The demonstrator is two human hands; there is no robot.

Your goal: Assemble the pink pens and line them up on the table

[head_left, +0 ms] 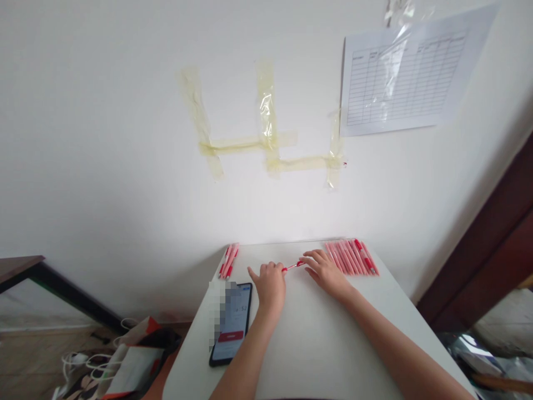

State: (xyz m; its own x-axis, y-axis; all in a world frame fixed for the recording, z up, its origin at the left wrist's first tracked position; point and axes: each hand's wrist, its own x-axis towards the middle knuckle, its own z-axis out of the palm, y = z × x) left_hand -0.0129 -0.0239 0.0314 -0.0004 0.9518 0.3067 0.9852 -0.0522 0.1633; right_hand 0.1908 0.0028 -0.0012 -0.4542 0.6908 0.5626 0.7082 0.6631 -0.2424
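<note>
A slim red pen (293, 266) spans the gap between my two hands above the white tabletop. My left hand (270, 286) is closed around its left end, thumb pointing off to the left. The fingertips of my right hand (327, 272) pinch the red right end. A narrow, lighter length shows between the red parts; whether the pieces are joined I cannot tell. Beside my right hand lies a row of several pink and red pens (350, 257). A smaller group of red and pink pens (229, 261) rests at the back left corner.
A phone (231, 328) with a lit screen lies left of my left forearm. The white table (312, 344) meets a wall bearing yellowed tape (268, 111) and a printed sheet (408, 78). Bags and white cables (95, 361) sit on the floor at left.
</note>
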